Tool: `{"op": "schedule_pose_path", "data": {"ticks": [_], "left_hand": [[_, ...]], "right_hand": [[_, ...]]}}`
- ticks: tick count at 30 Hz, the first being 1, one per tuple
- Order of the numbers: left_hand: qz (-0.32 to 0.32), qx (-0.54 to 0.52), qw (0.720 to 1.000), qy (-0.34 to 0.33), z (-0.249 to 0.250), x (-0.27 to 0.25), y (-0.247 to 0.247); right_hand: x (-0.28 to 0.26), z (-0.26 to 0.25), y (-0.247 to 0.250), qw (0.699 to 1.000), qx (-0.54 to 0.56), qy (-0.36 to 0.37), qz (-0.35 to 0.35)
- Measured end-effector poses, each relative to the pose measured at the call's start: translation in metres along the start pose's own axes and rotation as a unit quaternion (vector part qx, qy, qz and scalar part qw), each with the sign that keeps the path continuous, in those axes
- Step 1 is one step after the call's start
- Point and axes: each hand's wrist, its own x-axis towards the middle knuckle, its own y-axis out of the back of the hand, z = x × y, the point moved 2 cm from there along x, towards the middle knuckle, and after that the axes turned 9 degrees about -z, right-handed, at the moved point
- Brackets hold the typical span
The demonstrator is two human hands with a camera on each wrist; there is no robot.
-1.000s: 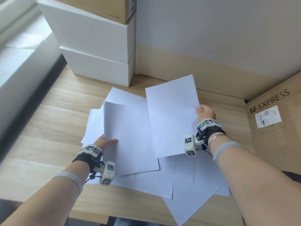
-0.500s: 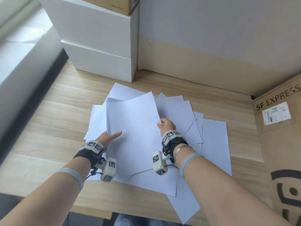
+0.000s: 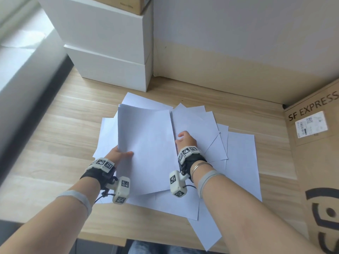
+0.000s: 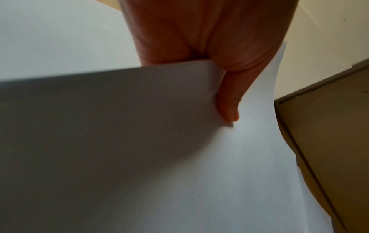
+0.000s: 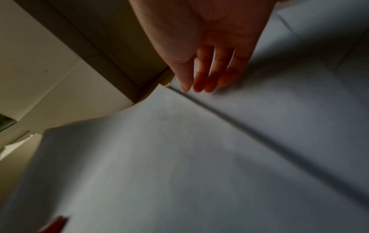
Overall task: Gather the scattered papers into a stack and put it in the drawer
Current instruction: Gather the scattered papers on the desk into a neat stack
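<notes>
Paper sheets [image 3: 238,162] are seen fanned and overlapping on a wooden desk [image 3: 60,143]; a held sheaf of sheets [image 3: 146,149] is raised above them toward the left side of the spread. The left hand [image 3: 117,154] is recorded at the sheaf's lower left corner, with the thumb laid on top; the left wrist view confirms what the head view cannot, namely that thumb and fingers are clamped on the paper edge, the left hand [image 4: 209,47] pinching sheets between them. The right hand [image 3: 185,140] is placed at the sheaf's right edge; its fingers are lost behind the knuckles in the head view; in the right wrist view the right hand [image 5: 209,47] is shown with fingers straight and close together, tips resting on a sheet just beside that edge; whether anything is gripped there cannot be told, the view being blurred. Stacked white boxes [image 3: 110,52] are noted at the desk's far left, against the wall; a cardboard carton [image 3: 315,162] marked SF EXPRESS stands at the right, cut off by the frame. No drawer can be made out in any view; the number of sheets in the sheaf cannot be counted; the nearest sheet overhangs the desk's front edge.
</notes>
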Motion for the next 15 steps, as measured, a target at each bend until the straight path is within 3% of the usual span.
{"op": "schedule_pose_path", "data": {"ticks": [5,15], "left_hand": [[0.005,-0.009,1.0,-0.025,0.01,0.003,0.003],[0.002,-0.013,0.999,-0.035,0.01,0.008,0.004]], "right_hand": [[0.002,0.023,0.028,0.992,-0.054,-0.082,0.08],[0.03,0.038,0.071,0.985,-0.084,-0.137,0.062]]}}
